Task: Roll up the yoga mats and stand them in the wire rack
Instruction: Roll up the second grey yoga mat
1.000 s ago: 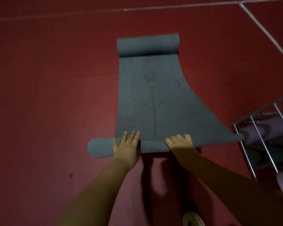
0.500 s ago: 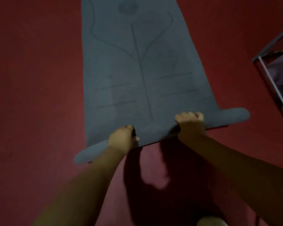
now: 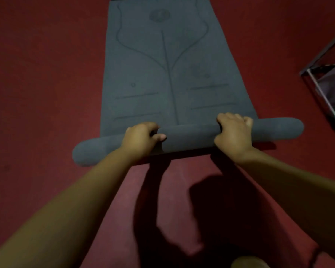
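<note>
Gripping the near rolled end of the dark grey rubber yoga mat, the left hand and right hand curl round it. A silver wire rack stands at far right on the red floor.

A mat lies flat on the floor, its near end wound into a roll. The left hand and right hand sit on the roll, apart. A wire rack stands right of the mat.
</note>
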`<state>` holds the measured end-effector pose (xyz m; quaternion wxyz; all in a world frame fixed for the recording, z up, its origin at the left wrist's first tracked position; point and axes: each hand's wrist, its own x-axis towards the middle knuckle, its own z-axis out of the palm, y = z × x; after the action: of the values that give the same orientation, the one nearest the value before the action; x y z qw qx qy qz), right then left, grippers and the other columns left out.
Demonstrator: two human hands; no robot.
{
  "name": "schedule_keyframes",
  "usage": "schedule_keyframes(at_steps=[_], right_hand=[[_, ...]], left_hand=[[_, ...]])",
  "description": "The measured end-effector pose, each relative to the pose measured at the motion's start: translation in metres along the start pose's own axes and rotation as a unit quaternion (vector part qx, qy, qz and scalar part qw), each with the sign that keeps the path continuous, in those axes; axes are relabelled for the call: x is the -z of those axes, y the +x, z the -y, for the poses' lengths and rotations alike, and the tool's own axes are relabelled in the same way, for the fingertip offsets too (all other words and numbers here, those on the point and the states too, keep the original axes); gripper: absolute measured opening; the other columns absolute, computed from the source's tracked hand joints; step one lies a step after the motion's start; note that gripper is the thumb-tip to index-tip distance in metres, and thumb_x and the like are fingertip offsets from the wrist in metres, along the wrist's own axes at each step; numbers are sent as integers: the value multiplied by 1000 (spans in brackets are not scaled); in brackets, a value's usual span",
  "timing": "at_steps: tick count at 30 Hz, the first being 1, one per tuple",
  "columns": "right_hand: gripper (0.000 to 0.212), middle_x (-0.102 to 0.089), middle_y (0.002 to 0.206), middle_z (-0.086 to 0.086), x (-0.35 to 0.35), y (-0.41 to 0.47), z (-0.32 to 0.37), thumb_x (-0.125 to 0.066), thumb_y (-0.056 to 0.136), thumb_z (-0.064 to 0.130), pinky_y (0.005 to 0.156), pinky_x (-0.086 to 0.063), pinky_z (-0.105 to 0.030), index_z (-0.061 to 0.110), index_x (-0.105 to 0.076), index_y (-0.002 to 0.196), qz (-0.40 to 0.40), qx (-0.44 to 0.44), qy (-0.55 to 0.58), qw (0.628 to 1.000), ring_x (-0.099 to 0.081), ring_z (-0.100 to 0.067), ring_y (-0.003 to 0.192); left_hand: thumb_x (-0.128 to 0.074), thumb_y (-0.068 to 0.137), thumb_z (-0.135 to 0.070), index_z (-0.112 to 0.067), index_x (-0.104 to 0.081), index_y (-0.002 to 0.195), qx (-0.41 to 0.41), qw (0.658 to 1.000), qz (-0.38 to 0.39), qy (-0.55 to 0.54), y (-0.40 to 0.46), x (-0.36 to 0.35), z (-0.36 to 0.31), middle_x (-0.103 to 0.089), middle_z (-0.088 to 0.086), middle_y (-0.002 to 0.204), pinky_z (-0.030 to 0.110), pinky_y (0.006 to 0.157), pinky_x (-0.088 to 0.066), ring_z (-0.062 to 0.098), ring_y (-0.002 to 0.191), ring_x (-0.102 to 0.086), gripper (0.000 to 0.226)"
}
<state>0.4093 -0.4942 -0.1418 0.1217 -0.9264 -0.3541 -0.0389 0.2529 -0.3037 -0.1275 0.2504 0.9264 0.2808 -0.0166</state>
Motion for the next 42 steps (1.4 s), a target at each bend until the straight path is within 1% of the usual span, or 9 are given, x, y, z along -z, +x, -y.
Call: schedule_keyframes(at_steps=[6, 11, 19, 28, 32, 35, 37, 39, 42], right_hand=[[31, -55, 74, -4, 93, -54, 5, -55, 54, -7, 64, -11, -31, 15, -55, 75, -43, 18, 53, 998, -56, -31, 82], [30, -61, 99, -7, 218, -90, 38, -52, 71, -5, 69, -18, -32, 14, -59, 94, -55, 16, 23, 998, -53, -30, 104], [20, -61, 103, -6, 363, -182, 62, -69, 80, 16, 83, -36, -37, 15, -59, 97, -36, 119, 63, 990, -55, -28, 103], [22, -62, 80, 13, 389, -369, 27, -46, 83, 49, 78, -48, -37, 32, -59, 83, 63, 221, 233, 945, -59, -7, 79], [15, -61, 89, 29, 366, -411, 23, -50, 94, 36, 95, -39, -36, 49, -56, 97, 118, 184, 202, 955, -59, 2, 94], [27, -60, 122, 14, 333, -410, 34, -45, 99, 32, 97, -29, -29, 42, -51, 123, 169, 115, 96, 974, -51, -10, 121], [22, -63, 116, 7, 322, -407, 43, -49, 96, 24, 86, -27, -31, 32, -60, 114, 60, 114, 95, 987, -54, -17, 115], [19, -66, 98, 1, 317, -409, 52, -54, 83, 13, 77, -24, -30, 23, -69, 88, -114, 180, 121, 969, -57, -19, 96], [33, -70, 92, -1, 303, -422, 58, -46, 71, 12, 76, -29, -28, 16, -74, 88, -149, 264, 145, 942, -50, -12, 87]], left_hand=[[-59, 91, -33, -14, -70, 98, -131, 986, -91, 42, -74, 76, -43, -63, 5, 93, 34, 81, -42, 27, 97, -60, 23], [-62, 89, -30, -11, -71, 96, -110, 979, -171, 15, -158, 153, -95, -63, 9, 93, 36, 85, -42, 29, 98, -59, 22], [-58, 92, -29, -13, -70, 97, -119, 961, -250, 23, -306, 217, -141, -48, -4, 82, 34, 82, -36, 28, 98, -55, 20], [-52, 79, -44, -17, -51, 61, -154, 971, -168, -73, -500, 172, -173, -49, -3, 62, 32, 67, -35, 11, 65, -47, 33], [-48, 84, -41, -23, -54, 73, -94, 990, -105, -14, -530, 143, -177, -58, -2, 80, 32, 75, -37, 22, 89, -57, 22], [-46, 95, -35, -26, -55, 113, -15, 988, -114, 104, -516, 116, -168, -64, 0, 111, 32, 82, -37, 27, 109, -56, 22], [-47, 91, -27, -35, -52, 122, -73, 966, -196, 150, -508, 104, -161, -61, -3, 110, 31, 78, -31, 22, 105, -55, 33], [-47, 80, -22, -35, -64, 103, -160, 944, -266, 116, -503, 99, -163, -60, -5, 95, 26, 74, -18, 14, 90, -48, 31], [-43, 73, -23, -28, -72, 81, -201, 934, -277, 103, -503, 89, -168, -58, -5, 78, 25, 69, -13, 12, 80, -42, 31]])
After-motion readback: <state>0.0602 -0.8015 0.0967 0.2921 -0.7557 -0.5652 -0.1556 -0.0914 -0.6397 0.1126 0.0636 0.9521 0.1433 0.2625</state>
